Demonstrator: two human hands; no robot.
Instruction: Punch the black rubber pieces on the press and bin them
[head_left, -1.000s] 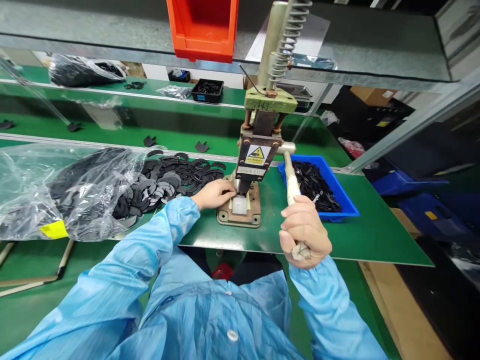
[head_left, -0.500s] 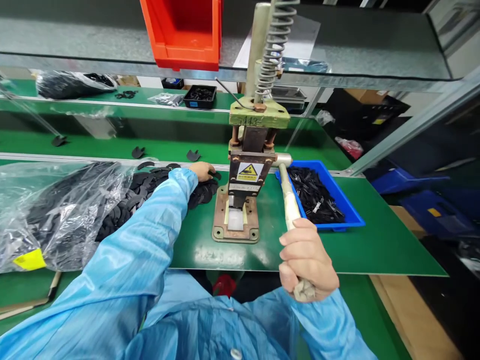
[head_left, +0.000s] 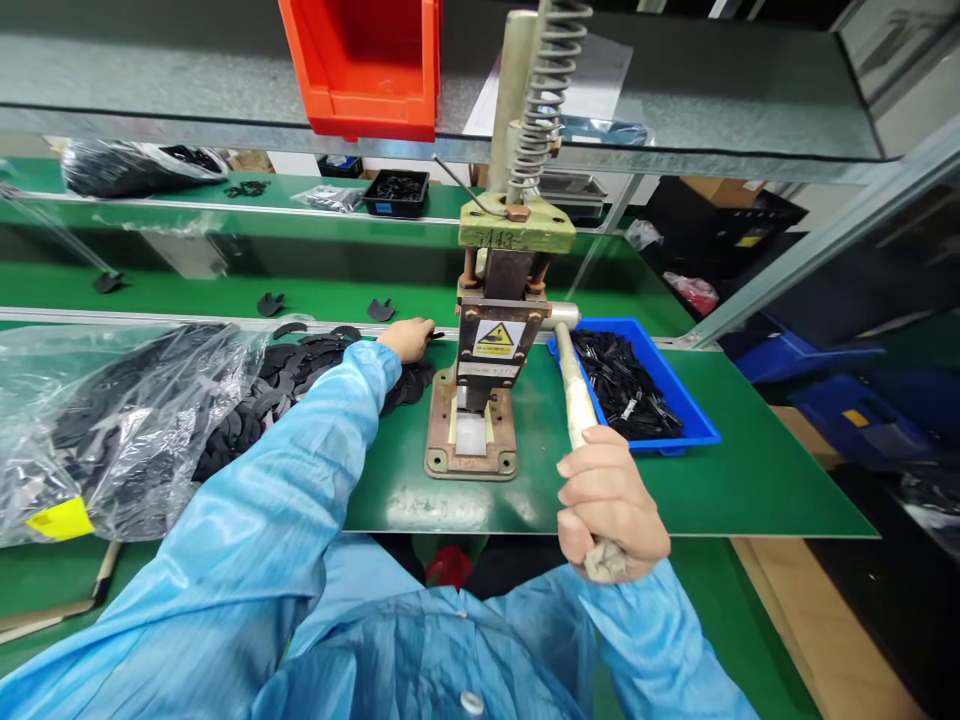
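My right hand is wrapped round the wrapped lever handle of a hand press. My left hand reaches over the far end of a heap of flat black curved parts, left of the press. A thin black part sticks out from its fingertips; most of it is hidden. Under the press ram lies a white block on the base plate, and no black part can be made out on it.
A blue tray of black pieces stands right of the press. A clear plastic bag covers part of the heap at left. Several black parts, one of them a notched part, lie behind. A red bin hangs over the bench.
My left hand has turned slightly above the heap, and the black part at its fingertips now shows thinner. My right hand stays on the lever. The whole view has shifted a little.
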